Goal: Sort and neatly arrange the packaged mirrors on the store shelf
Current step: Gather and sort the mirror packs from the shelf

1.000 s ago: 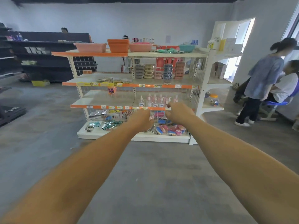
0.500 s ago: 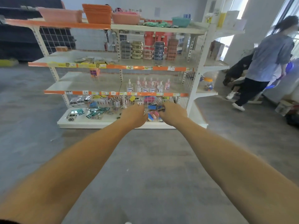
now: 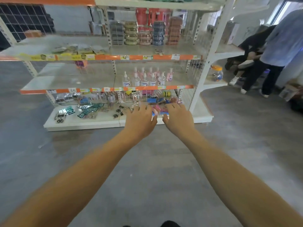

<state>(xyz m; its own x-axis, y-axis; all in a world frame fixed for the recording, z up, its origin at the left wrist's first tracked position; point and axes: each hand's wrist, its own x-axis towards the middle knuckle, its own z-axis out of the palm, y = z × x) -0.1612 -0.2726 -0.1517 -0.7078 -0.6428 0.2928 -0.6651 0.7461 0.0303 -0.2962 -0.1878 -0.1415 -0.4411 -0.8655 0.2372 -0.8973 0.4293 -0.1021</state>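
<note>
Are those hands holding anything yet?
Nothing: left hand and right hand reach open-fingered over the pink and blue packets on the white bottom shelf.

Both hands (image 3: 159, 119) now uncurled, fingers spread, nearer the bottom shelf (image 3: 85, 122).

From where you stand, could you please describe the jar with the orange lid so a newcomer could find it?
Start at the white end shelves right of the main shelf unit. The clear jar stands alone there, level with the pump bottles, the only orange-lidded container.
</note>
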